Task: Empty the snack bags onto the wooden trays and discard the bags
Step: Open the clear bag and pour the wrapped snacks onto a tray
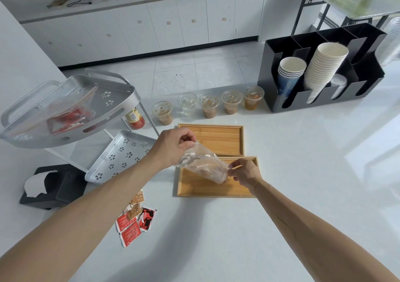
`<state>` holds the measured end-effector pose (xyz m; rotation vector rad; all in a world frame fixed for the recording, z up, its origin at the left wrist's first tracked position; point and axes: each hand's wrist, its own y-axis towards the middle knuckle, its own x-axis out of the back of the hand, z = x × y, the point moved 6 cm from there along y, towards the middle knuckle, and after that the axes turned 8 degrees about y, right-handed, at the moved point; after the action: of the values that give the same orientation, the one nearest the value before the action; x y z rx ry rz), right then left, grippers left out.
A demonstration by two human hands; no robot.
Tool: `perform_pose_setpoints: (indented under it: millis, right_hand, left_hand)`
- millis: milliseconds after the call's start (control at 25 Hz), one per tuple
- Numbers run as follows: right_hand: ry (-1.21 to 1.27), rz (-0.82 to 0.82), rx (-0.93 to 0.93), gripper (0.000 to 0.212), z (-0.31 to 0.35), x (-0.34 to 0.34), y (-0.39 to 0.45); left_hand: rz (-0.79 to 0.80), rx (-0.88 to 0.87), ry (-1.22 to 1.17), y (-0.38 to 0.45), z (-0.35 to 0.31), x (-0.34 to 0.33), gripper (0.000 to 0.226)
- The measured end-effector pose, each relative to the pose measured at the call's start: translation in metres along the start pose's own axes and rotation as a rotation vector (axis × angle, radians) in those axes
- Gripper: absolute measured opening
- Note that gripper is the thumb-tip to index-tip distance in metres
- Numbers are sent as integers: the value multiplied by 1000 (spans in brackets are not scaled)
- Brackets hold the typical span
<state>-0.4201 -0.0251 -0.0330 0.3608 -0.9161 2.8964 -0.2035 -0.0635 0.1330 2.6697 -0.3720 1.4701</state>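
**Floppy snack bag held over the near tray**

The clear snack bag [203,166] hangs tilted over the near wooden tray [194,189], above it rather than resting on it as far as the view shows. The left hand [173,146] pinches the upper end, and the right hand [243,172] pinches the lower corner between thumb and fingertips. It looks light, thin and crinkly, probably slippery, and the snacks inside could crumble. Best bet is gripping the corners, not the middle. The far wooden tray [218,139] has nothing on it.
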Motion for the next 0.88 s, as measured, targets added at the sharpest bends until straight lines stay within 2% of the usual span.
perform_pose_setpoints:
  millis: [880]
  right_hand:
    - [67,20,57,15,8,15,-4]
  left_hand:
    - [-49,-85,-46,5,-38,9,6]
